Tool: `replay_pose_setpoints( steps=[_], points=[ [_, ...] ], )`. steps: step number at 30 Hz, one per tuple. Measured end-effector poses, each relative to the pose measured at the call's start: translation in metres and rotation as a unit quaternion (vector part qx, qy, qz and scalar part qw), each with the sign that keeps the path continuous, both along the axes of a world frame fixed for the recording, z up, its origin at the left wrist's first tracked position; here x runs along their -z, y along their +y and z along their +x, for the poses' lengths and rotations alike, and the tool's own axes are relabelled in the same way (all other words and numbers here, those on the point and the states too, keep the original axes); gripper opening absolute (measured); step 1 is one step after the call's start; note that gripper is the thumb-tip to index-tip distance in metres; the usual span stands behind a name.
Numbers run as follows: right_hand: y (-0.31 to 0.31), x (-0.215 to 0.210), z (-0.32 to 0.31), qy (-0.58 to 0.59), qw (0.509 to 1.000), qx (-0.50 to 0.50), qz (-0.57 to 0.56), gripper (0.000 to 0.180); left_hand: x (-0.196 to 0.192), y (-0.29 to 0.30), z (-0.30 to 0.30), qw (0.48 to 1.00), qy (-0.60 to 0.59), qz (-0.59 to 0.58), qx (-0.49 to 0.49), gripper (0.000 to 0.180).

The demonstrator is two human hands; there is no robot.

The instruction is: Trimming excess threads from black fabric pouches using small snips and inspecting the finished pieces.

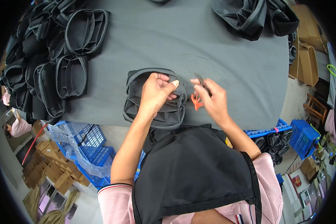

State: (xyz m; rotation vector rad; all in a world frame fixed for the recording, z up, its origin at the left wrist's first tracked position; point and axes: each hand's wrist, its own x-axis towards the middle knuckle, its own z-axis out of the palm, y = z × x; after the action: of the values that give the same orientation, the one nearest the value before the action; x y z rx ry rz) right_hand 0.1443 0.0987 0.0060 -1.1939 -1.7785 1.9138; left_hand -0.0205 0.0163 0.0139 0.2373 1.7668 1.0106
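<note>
An open black zip pouch [153, 118] with inner dividers lies on the table close in front of me. My left hand [156, 93] reaches over its opening, thumb and fingers pinched at the right side of the rim; any thread between them is too small to see. Just right of the pouch, my right hand [212, 99] is closed around a slim dark tool [201, 80], blurred by motion, that looks like thread snips. A bright orange looped strip [196, 102] hangs below that hand; how it joins the tool is unclear.
Many similar black pouches [72, 74] are heaped along the left of the grey-covered table [145, 41]. More pouches [246, 18] lie at the far right. Blue crates [91, 136] stand below the table edge on both sides, with cardboard boxes [61, 171] beyond.
</note>
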Motion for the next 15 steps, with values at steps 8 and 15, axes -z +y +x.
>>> replay_pose_setpoints(
  steps=[8, 15],
  points=[
    [0.004, -0.007, 0.014, -0.064, 0.928, -0.144, 0.337, 0.028, 0.006, -0.002, 0.0, 1.0, -0.005, 0.021, 0.0, 0.038],
    [0.039, -0.007, 0.004, 0.014, 0.868, -0.269, 0.418, 0.026, 0.007, -0.004, 0.003, 0.999, -0.014, 0.034, -0.002, 0.036]
  ],
)
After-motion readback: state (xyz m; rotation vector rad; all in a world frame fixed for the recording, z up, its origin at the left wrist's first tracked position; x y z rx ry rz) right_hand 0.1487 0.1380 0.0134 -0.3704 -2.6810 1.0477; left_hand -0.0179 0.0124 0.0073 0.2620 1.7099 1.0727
